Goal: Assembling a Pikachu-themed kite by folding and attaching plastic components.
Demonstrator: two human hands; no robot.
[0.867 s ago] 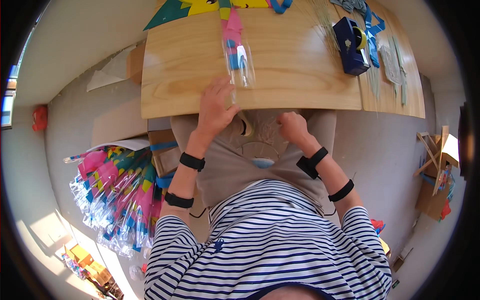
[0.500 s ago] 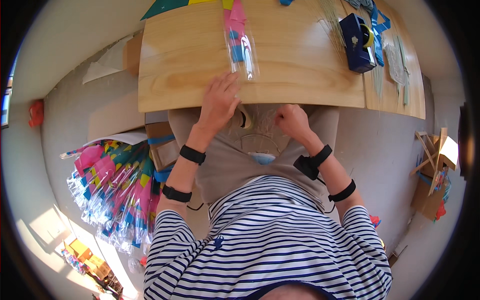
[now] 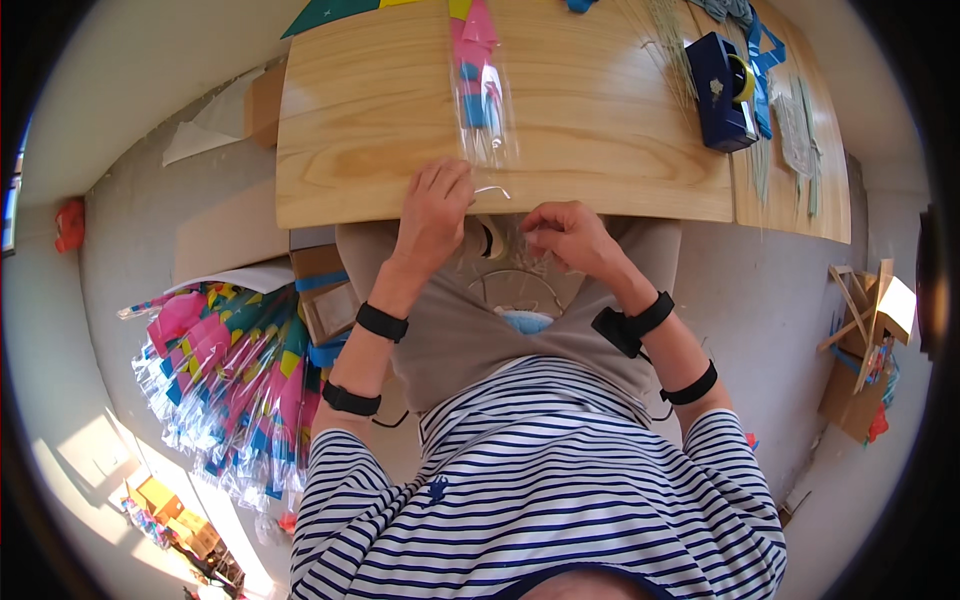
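Note:
A long clear plastic sleeve (image 3: 508, 130) lies on the wooden table (image 3: 620, 150), with folded pink, blue and yellow material (image 3: 474, 45) inside. Just below its near end, my left hand (image 3: 432, 215) rests at the table's front edge, fingers together and bent. A thin, shiny, curled strip (image 3: 493, 189) sticks out beside its thumb side; whether the fingers grip it is hard to see. Off the front edge, to the right, my right hand (image 3: 575, 238) has thumb and forefinger pinched together. Whatever is in that pinch is too small to make out.
A dark blue tape dispenser (image 3: 722, 95) stands at the right, near thin sticks (image 3: 660, 50) and a clear packet (image 3: 792, 135). Many sleeved colourful bundles (image 3: 225, 370) are heaped at lower left beside cardboard boxes (image 3: 325, 300). A wooden frame (image 3: 868, 320) stands at far right.
My left hand has drawn slightly back from the sleeve, and the curled strip now shows beside it. My right hand has moved left, its fist changing to a pinch.

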